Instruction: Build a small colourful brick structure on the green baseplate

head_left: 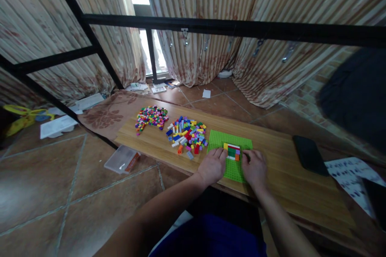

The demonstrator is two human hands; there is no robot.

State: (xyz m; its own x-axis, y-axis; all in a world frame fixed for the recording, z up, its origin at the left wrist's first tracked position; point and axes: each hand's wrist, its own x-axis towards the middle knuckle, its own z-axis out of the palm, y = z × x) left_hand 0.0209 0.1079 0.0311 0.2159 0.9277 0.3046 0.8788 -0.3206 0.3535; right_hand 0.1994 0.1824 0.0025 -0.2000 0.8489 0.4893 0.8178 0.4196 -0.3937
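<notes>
A green studded baseplate (230,135) lies on the wooden table. On it stands a small rectangular build of toy bricks (232,151) in white, red, yellow, purple, orange and dark green. My left hand (213,165) rests on the plate, its closed fingertips gripping the left side of the build. Just right of the build, my right hand (255,168) is curled, with thumb and fingers pinched together. Whatever it may hold there is too small to make out. Left of the plate lies a loose pile of larger toy bricks (188,132) in mixed colours.
Farther left is a heap of tiny coloured pieces (151,117). A black phone (309,155) lies on the wooden table (280,168) at right, near a printed sheet (356,172). A clear plastic box (122,159) sits below the left edge. A black metal rail (211,25) crosses behind.
</notes>
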